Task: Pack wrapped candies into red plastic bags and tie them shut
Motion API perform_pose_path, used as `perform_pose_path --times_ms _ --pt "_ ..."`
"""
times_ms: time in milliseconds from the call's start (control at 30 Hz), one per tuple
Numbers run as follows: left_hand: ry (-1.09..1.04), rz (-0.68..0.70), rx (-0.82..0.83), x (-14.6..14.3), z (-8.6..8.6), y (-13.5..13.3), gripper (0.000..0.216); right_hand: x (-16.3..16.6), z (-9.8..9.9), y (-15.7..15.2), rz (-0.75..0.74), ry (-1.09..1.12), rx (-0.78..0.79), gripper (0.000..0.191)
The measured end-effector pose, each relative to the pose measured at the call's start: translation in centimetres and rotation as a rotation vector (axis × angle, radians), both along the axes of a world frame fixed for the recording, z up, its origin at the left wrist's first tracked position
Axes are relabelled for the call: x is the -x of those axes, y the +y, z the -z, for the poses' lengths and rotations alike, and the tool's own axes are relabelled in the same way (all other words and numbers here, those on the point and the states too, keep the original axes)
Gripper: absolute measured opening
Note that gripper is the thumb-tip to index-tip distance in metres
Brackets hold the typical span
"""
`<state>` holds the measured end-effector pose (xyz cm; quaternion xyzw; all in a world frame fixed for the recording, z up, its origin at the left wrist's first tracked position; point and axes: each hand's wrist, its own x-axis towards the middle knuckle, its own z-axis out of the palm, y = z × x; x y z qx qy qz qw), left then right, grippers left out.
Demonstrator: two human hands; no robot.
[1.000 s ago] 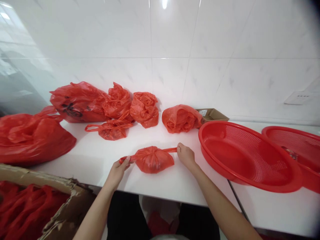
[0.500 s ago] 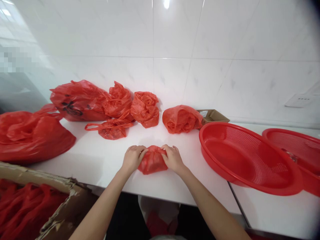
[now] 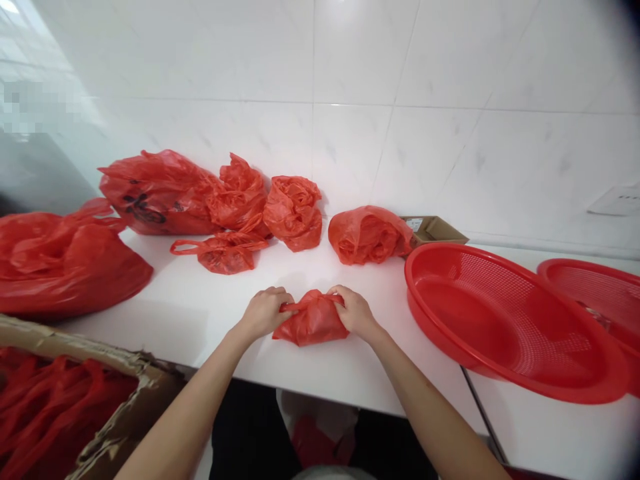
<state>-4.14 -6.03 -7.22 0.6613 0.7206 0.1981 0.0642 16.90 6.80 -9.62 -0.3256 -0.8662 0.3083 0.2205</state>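
Note:
A small red plastic bag point(image 3: 314, 321) rests on the white table point(image 3: 280, 370) in front of me, its contents hidden. My left hand point(image 3: 267, 312) is closed on a twisted end of the bag at its upper left. On the other side, my right hand point(image 3: 354, 311) pinches the upper right end, thumb and fingers together. Between the two hands the top of the bag is drawn out sideways and gathered. A flat red bag with a loop handle point(image 3: 227, 253) lies just beyond my left hand.
Along the tiled wall stand several bundled red bags point(image 3: 295, 213), with a large one point(image 3: 60, 267) at far left. An open cardboard box point(image 3: 130, 363) of red bags is at lower left. Red perforated baskets point(image 3: 470, 320) occupy the right, near a small cardboard tray point(image 3: 440, 230).
Both hands have pulled slightly apart, stretching the bag's top ends outward, and the bag looks wider. The camera view has shifted a little.

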Motion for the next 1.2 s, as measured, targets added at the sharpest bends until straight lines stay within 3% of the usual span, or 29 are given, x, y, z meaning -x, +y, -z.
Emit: perform_pose_path --times_ms 167,533,633,733,833,1033,1200 --pt "-0.058 0.007 0.089 0.8 -0.4 0.4 0.017 -0.4 -0.5 0.5 -0.016 -0.119 -0.119 0.028" --pt "-0.062 -0.03 0.162 1.5 0.0 -1.7 0.017 -2.9 0.2 2.1 -0.009 -0.261 -0.109 0.027" --pt "-0.079 -0.056 0.103 1.0 0.1 -1.7 0.022 -3.0 -0.4 1.9 -0.011 -0.227 -0.102 0.029" --pt "-0.115 -0.077 0.016 -0.1 0.3 -1.0 0.04 -2.3 -1.5 1.4 0.052 -0.177 -0.118 0.044" --pt "-0.141 -0.049 -0.031 -1.8 1.0 0.2 0.041 -0.8 -1.8 0.6 0.072 -0.166 -0.125 0.046" --pt "-0.088 -0.271 -0.013 -4.6 2.8 3.5 0.033 2.8 1.2 -0.4 0.137 -0.352 -0.222 0.038" --pt "-0.055 -0.332 0.087 -4.2 4.0 5.4 0.028 3.6 2.7 0.7 0.132 -0.399 -0.237 0.025"
